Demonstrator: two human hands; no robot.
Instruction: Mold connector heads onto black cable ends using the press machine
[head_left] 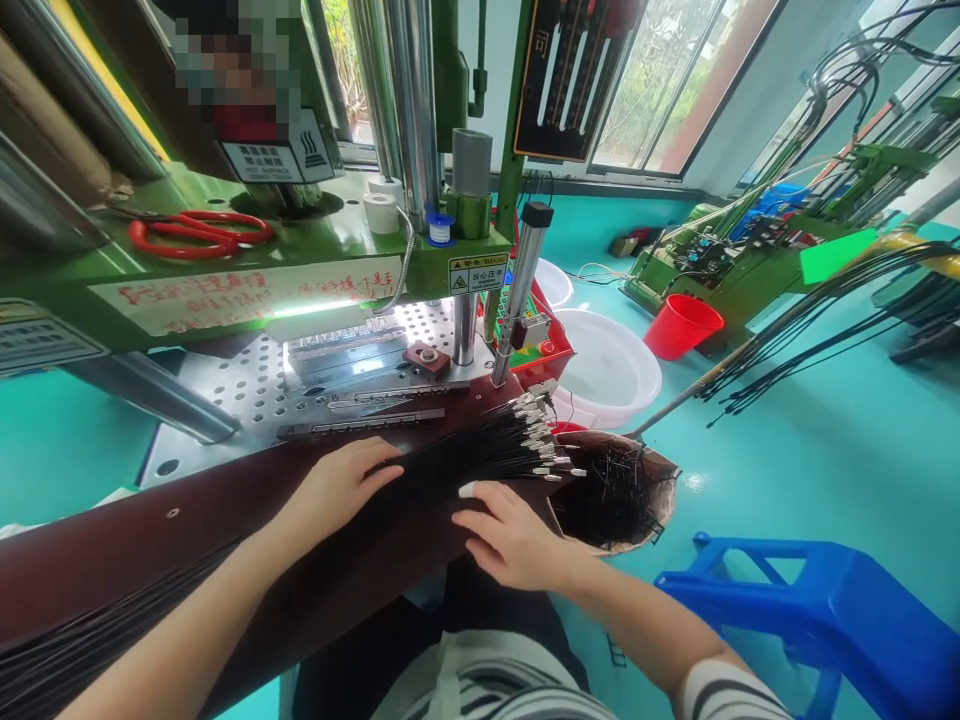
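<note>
A thick bundle of black cables (pixel 465 450) lies along the brown bench top, with small silver metal ends (pixel 544 440) gathered at the right. My left hand (pixel 349 485) is closed over the bundle, thumb and fingers on either side of it; part of its grip is hidden. Just in front of the metal ends, my right hand (pixel 510 530) hovers with its fingers apart and holds nothing. One of its fingertips wears a white cover. Behind the cables, two narrow metal strips (pixel 367 425) lie at the edge of the perforated press plate (pixel 262 375).
A green press (pixel 300 270) stands over the bench, with red-handled scissors (pixel 199 235) on its ledge. To the right are a sack of black pieces (pixel 615 495), a white basin (pixel 611 365), a red bucket (pixel 682 325) and a blue stool (pixel 847 600). Black cables hang from a pole (pixel 697 390).
</note>
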